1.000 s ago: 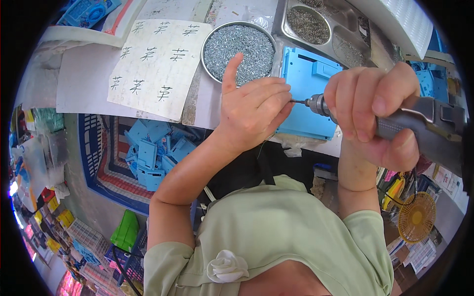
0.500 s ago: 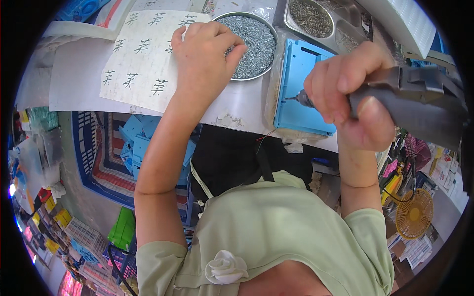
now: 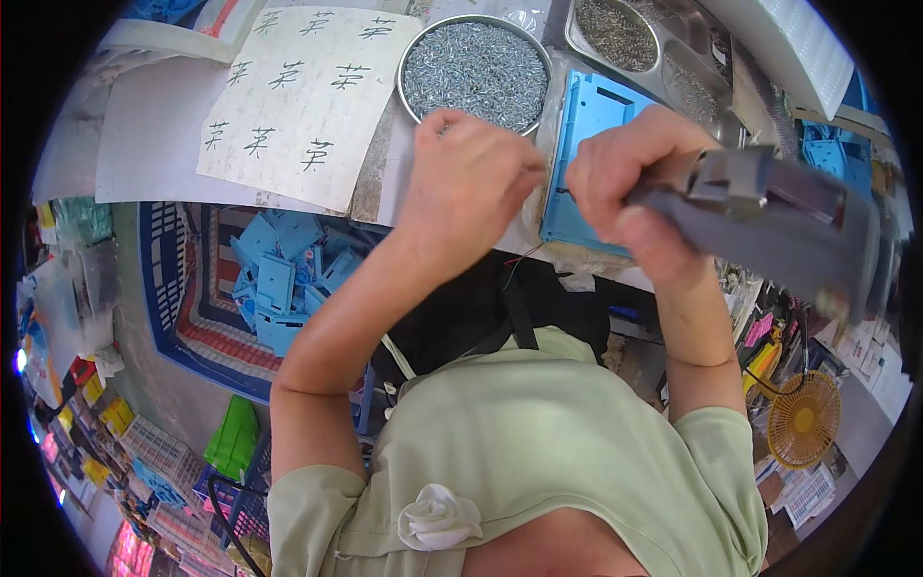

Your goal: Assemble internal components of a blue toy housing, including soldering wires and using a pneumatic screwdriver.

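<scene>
**Hands over the blue plastic panel**

My right hand (image 3: 639, 192) is clamped around the grey pistol-shaped electric screwdriver (image 3: 769, 226), which blurs toward the right edge. I cannot see its tip, which is hidden behind my fingers. My left hand (image 3: 471, 183) is curled into a loose fist just beside the right one, fingertips drawn together; whether it pinches anything I cannot tell.

Both hands hover over the near edge of the pale tabletop (image 3: 144, 144). Beneath my right hand lies the flat blue plastic panel (image 3: 586, 144), partly covered by it. Just beyond my left hand sits the round metal pan of small silver screws (image 3: 476, 67). Left of the pan lies a white paper sheet with handwritten marks (image 3: 298, 96). Below the tabletop edge, a blue plastic crate of blue plastic parts (image 3: 279, 279) stands on the floor.
</scene>
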Motion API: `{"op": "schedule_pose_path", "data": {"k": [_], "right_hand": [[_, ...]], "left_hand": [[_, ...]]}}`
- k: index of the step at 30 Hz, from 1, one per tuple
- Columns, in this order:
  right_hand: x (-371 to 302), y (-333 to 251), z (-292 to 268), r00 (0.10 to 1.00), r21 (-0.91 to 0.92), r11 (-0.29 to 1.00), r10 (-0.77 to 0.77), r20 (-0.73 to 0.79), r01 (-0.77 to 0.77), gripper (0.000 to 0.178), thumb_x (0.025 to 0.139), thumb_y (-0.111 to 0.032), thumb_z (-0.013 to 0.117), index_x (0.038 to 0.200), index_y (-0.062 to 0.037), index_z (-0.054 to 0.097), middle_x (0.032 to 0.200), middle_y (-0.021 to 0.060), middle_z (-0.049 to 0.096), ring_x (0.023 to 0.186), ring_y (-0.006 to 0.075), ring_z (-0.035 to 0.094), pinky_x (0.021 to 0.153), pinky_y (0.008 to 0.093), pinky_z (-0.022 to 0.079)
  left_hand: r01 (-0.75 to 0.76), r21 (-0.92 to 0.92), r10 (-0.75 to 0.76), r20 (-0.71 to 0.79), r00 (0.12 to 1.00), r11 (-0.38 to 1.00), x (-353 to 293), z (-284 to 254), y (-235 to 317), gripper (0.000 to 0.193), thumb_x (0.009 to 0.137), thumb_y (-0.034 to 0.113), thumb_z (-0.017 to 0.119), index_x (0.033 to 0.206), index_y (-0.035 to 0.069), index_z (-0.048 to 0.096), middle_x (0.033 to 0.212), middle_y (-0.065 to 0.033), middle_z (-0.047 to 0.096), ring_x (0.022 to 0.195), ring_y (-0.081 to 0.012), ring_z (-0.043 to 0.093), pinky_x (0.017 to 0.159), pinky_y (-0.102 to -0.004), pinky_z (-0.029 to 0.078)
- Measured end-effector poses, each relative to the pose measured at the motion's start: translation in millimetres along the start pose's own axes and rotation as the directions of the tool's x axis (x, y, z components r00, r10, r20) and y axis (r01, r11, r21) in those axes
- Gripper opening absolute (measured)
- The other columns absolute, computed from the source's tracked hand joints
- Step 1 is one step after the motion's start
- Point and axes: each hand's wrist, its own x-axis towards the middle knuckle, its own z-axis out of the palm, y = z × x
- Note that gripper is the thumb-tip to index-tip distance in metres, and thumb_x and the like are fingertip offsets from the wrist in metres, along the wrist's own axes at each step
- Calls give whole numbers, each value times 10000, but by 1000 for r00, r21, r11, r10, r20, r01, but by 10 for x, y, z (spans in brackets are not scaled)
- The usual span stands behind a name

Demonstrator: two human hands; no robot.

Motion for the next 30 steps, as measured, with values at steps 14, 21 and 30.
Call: {"op": "schedule_pose_path", "data": {"k": [14, 21, 30], "right_hand": [[203, 82, -275, 952, 408, 907, -207, 224, 102, 362, 908, -363, 724, 1023, -68, 550, 680, -15, 552, 556, 105, 503, 541, 280, 397], [193, -196, -336, 927, 345, 920, -282, 249, 187, 364, 942, -427, 651, 1083, -113, 534, 682, -66, 556, 542, 86, 515, 572, 267, 402], [30, -247, -266, 945, 318, 923, -279, 168, 216, 352, 959, -424, 634, 1079, -110, 528, 691, -67, 557, 541, 81, 511, 572, 268, 397]], "left_hand": [[-18, 25, 17, 38, 999, 1000, -50, 134, -3, 200, 770, 119, 815, 922, 145, 687, 886, 23, 645, 931, -193, 629, 1033, -499, 362], [-79, -66, 79, -9, 997, 995, -34, 70, 58, 196, 762, 104, 817, 915, 136, 700, 923, 23, 688, 891, -191, 637, 1037, -482, 374], [-81, -119, 78, -27, 997, 990, -13, 13, 185, 180, 744, 81, 832, 876, 124, 718, 886, 11, 712, 848, -198, 652, 1039, -466, 402]]}}
